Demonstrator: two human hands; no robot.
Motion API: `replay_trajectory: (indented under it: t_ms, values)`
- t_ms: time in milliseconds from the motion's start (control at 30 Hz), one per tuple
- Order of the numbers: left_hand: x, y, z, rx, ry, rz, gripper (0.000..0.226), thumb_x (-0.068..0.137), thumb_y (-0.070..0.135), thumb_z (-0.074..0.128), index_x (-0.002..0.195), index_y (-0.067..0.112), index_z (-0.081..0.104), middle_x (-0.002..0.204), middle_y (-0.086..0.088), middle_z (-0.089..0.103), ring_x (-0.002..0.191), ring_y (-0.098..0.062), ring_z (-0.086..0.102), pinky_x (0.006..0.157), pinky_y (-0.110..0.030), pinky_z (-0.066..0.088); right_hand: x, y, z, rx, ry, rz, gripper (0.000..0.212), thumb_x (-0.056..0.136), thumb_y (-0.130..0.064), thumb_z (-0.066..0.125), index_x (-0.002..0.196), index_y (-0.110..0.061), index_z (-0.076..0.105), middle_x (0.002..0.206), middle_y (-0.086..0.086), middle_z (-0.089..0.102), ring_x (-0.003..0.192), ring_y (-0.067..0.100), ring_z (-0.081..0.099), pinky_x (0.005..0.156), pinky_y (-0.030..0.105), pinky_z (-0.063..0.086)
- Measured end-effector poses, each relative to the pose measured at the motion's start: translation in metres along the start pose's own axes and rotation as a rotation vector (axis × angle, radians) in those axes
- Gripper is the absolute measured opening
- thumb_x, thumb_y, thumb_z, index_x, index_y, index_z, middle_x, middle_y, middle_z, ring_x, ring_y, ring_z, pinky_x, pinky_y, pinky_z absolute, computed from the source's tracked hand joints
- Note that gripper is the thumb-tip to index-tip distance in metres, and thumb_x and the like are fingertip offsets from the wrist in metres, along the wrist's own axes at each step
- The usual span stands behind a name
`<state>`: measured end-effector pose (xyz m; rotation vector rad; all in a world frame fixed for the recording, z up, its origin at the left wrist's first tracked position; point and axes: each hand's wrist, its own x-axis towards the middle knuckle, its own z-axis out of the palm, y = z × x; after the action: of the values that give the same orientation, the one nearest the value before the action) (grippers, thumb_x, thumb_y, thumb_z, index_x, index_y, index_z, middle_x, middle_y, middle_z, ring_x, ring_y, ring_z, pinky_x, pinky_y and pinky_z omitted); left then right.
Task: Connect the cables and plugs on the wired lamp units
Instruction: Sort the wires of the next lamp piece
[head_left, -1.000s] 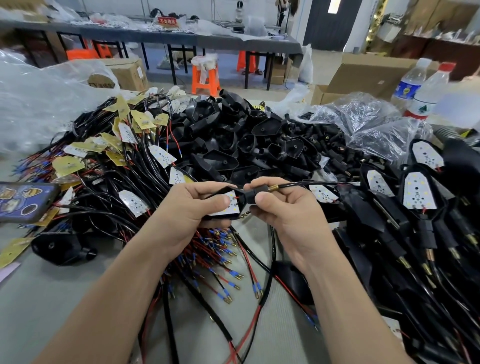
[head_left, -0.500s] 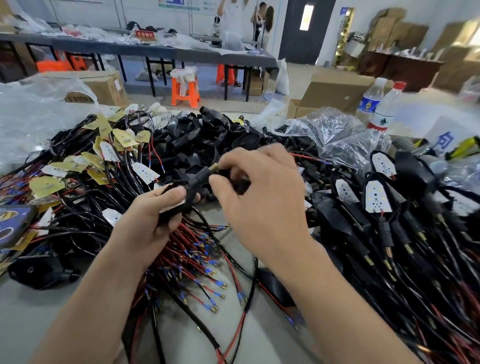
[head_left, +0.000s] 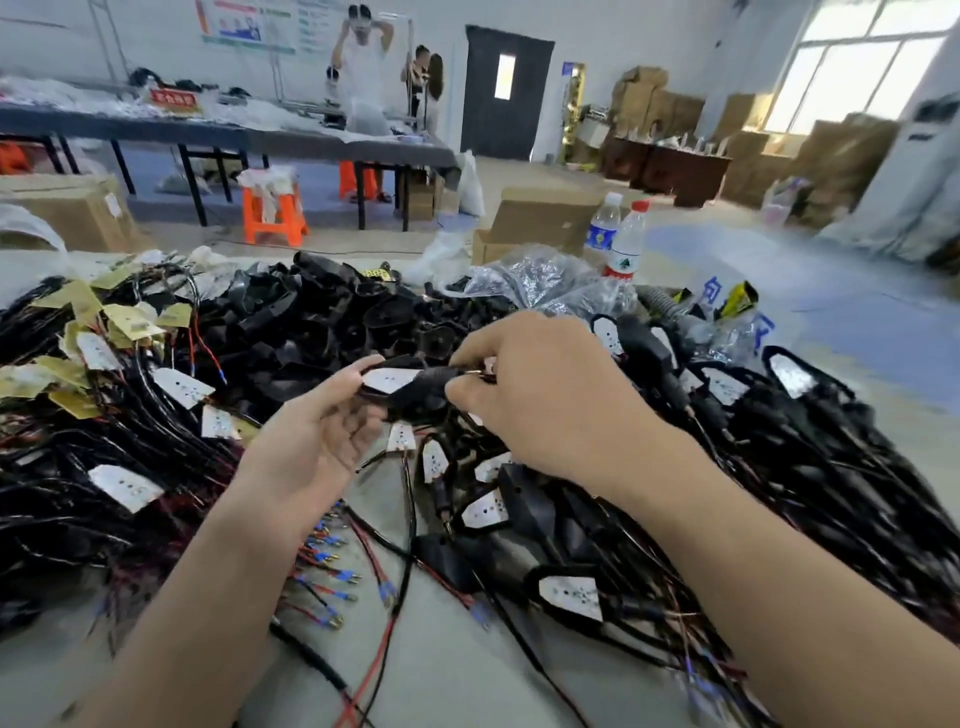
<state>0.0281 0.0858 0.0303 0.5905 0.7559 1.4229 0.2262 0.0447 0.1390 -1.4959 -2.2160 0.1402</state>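
Two hands meeting just above the middle of the grey table (head_left: 457, 686). Left hand (head_left: 317, 441) palm up, thumb and curled fingers gripping one lamp unit (head_left: 388, 381), white board facing up. Right hand (head_left: 545, 400) knuckles up, fingertips pinching one black plug (head_left: 428, 388) near its brass-tipped end, touching the lamp unit's 3 o'clock side. At 12 o'clock from the hands, a heap of black housings (head_left: 311, 312), too many to count. At 9 o'clock, a tangle of wired boards (head_left: 130, 374). At 3 o'clock, more wired units in black shells (head_left: 789, 384). At 6 o'clock, loose red and black leads with blue-sleeved terminals (head_left: 332, 561). Farther off at 1 o'clock, two water bottles (head_left: 626, 244) side by side. At 11 o'clock, two orange stools (head_left: 272, 213).
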Motion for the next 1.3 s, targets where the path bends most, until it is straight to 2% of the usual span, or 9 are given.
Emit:
replay_trajectory:
  t_ms: [200,300,400,467,567,700,867,1133,1300]
  values:
    - [0.018,-0.028,0.097,-0.038,-0.054,-0.045,0.027,0.102,0.0,0.055,0.124,0.007,0.069,0.078,-0.003,0.066,0.053,-0.007,0.056,0.053,-0.017,0.05,-0.028,0.058,-0.026,-0.331,0.253,0.315,0.046,0.089,-0.067,0.058,0.081,-0.023,0.071,0.068,-0.002,0.065,0.068,0.026,0.063,0.063,0.034,0.053]
    - [0.021,-0.04,0.134,0.139,-0.203,0.0,0.054,0.096,-0.007,0.062,0.145,0.012,0.055,0.121,-0.002,0.071,0.093,-0.008,0.071,0.076,-0.02,0.058,-0.03,0.093,-0.029,-0.407,0.447,0.456,0.053,0.09,-0.067,0.051,0.066,-0.02,0.061,0.058,-0.002,0.057,0.057,0.022,0.051,0.052,0.028,0.033]
    - [0.023,-0.056,0.155,0.531,-0.221,0.107,0.069,0.09,-0.008,0.066,0.152,0.02,0.052,0.148,0.004,0.059,0.13,-0.006,0.057,0.096,-0.019,0.051,-0.026,0.123,-0.013,-0.283,0.345,0.497,0.039,0.101,-0.047,0.047,0.082,-0.019,0.066,0.08,0.004,0.067,0.076,0.03,0.057,0.062,0.035,0.037]
    - [0.02,-0.066,0.158,0.821,-0.207,0.223,0.06,0.087,0.001,0.067,0.139,0.031,0.064,0.131,0.009,0.07,0.102,0.012,0.061,0.078,-0.004,0.043,-0.028,0.135,0.007,-0.208,0.208,0.461,0.023,0.102,-0.031,0.048,0.102,-0.02,0.068,0.096,0.009,0.07,0.094,0.035,0.061,0.071,0.038,0.042]
    - [0.02,-0.081,0.148,1.074,-0.208,0.318,0.047,0.084,0.014,0.066,0.122,0.042,0.07,0.076,0.009,0.073,0.047,-0.002,0.051,0.045,-0.011,0.036,-0.038,0.136,0.03,-0.18,0.304,0.41,0.026,0.091,-0.02,0.058,0.115,-0.024,0.067,0.101,0.01,0.069,0.101,0.034,0.06,0.079,0.04,0.044]
    - [0.017,-0.085,0.136,1.203,-0.18,0.394,0.039,0.088,0.019,0.066,0.119,0.041,0.074,0.081,0.027,0.068,0.073,0.008,0.06,0.062,-0.004,0.039,-0.04,0.118,0.05,-0.079,0.599,0.158,0.038,0.075,0.0,0.067,0.107,-0.019,0.074,0.092,0.001,0.07,0.095,0.025,0.061,0.083,0.034,0.046]
    - [0.006,-0.081,0.111,1.241,0.185,0.585,0.031,0.082,0.024,0.053,0.09,0.038,0.079,0.075,0.014,0.075,0.075,-0.013,0.068,0.066,-0.027,0.05,-0.029,0.078,0.073,0.325,0.408,0.142,0.045,0.086,-0.009,0.051,0.113,-0.039,0.07,0.085,-0.018,0.07,0.081,0.001,0.057,0.074,0.005,0.038]
    - [0.002,-0.04,0.04,1.481,0.474,0.47,0.027,0.092,0.034,0.06,0.067,0.028,0.07,0.06,0.006,0.065,0.063,-0.018,0.062,0.052,-0.028,0.037,0.015,0.026,0.117,0.603,0.215,0.177,0.033,0.086,-0.005,0.056,0.096,-0.028,0.077,0.085,-0.016,0.075,0.087,-0.001,0.067,0.079,0.015,0.051]
    - [-0.006,-0.005,-0.018,1.582,0.582,0.509,0.026,0.091,0.025,0.061,0.106,0.035,0.08,0.097,0.009,0.079,0.094,-0.02,0.071,0.071,-0.027,0.044,0.043,-0.008,0.161,0.583,-0.011,0.13,0.031,0.091,-0.011,0.058,0.111,-0.024,0.077,0.103,-0.006,0.078,0.1,0.012,0.069,0.082,0.018,0.05]
